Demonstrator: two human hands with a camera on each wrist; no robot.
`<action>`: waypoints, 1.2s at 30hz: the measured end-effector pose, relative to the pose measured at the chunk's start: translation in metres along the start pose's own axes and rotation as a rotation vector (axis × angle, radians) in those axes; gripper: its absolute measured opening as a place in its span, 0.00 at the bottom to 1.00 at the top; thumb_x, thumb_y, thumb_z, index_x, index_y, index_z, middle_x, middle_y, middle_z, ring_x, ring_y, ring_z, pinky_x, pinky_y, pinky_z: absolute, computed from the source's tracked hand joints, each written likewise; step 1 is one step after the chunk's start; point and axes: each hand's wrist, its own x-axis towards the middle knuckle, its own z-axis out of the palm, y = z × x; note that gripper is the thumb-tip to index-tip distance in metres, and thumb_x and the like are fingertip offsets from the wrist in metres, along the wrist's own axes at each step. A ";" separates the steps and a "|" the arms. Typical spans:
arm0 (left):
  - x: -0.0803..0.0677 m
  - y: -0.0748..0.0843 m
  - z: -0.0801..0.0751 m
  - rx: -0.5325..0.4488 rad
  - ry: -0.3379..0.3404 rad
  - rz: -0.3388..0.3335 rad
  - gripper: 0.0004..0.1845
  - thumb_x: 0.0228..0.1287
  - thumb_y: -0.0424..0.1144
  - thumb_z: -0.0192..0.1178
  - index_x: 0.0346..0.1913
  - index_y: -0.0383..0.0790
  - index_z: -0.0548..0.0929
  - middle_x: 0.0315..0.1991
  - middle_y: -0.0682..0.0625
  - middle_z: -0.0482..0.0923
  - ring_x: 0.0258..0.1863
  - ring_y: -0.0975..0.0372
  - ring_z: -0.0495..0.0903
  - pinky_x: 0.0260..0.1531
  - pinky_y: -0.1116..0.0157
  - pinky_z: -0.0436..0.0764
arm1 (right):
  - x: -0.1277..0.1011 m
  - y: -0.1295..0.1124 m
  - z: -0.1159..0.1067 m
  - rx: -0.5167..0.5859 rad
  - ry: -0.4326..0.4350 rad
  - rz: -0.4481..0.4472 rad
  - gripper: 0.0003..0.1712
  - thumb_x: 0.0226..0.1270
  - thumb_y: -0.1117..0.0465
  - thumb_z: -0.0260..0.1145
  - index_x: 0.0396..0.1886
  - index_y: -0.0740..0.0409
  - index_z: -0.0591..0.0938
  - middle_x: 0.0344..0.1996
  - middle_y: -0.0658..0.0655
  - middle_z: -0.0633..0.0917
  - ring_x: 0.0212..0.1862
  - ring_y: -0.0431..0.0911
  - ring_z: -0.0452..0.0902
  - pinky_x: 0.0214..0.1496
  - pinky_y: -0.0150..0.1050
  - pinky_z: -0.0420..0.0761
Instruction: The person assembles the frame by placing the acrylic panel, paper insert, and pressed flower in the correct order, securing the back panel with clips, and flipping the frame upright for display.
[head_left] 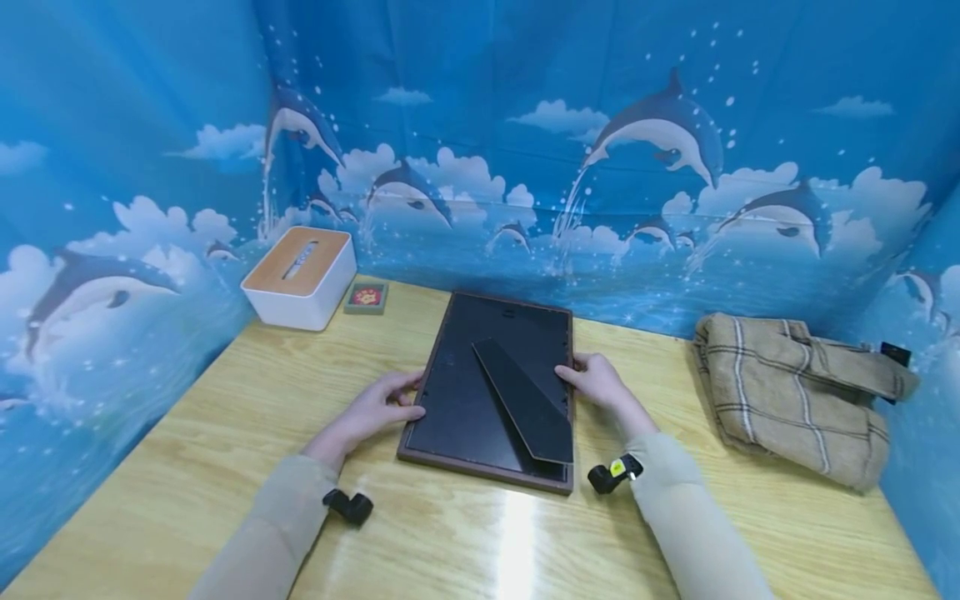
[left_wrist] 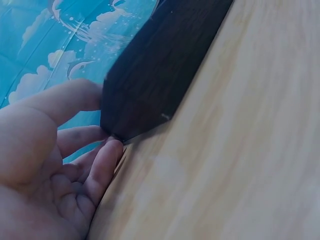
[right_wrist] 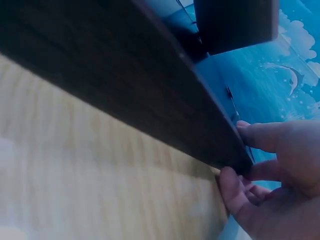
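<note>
A dark picture frame (head_left: 457, 375) lies face down on the table, its black back upward and the easel stand (head_left: 525, 404) slanting across it. At its left edge, my left hand (head_left: 378, 404) pinches the rim, thumb on top and fingers at the side. My right hand (head_left: 600, 383) holds the opposite edge a little farther up, thumb over the back. In the left wrist view the left fingers (left_wrist: 102, 167) meet the frame's side (left_wrist: 150, 75) low by the wood. The right wrist view has the right fingertips (right_wrist: 231, 182) under the rim (right_wrist: 125, 75).
A white tissue box (head_left: 300, 275) with a wooden lid stands at the back left, beside a small green-edged box (head_left: 366, 298) with a red top. On the right lies a folded brown checked cloth (head_left: 787, 400). Dolphin-printed curtains (head_left: 465, 125) border the wooden table (head_left: 247, 417).
</note>
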 end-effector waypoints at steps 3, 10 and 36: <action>0.001 -0.001 0.000 -0.014 0.009 0.001 0.33 0.52 0.31 0.64 0.62 0.32 0.66 0.48 0.37 0.72 0.36 0.56 0.70 0.40 0.63 0.69 | -0.002 0.001 0.002 -0.005 0.034 -0.037 0.19 0.65 0.55 0.58 0.48 0.64 0.78 0.35 0.59 0.83 0.33 0.45 0.73 0.33 0.33 0.73; 0.008 -0.021 0.003 -0.045 0.033 -0.009 0.33 0.51 0.33 0.66 0.62 0.36 0.67 0.50 0.40 0.73 0.35 0.59 0.70 0.40 0.64 0.70 | -0.011 0.002 0.005 0.074 0.084 0.000 0.27 0.65 0.52 0.57 0.59 0.62 0.72 0.51 0.65 0.77 0.50 0.55 0.73 0.52 0.47 0.73; 0.044 0.018 0.018 0.027 0.468 0.226 0.30 0.46 0.27 0.68 0.56 0.46 0.77 0.52 0.45 0.76 0.34 0.54 0.80 0.36 0.66 0.81 | -0.031 -0.030 -0.047 0.286 0.527 -0.303 0.32 0.61 0.53 0.60 0.65 0.38 0.61 0.62 0.52 0.68 0.50 0.45 0.75 0.48 0.25 0.75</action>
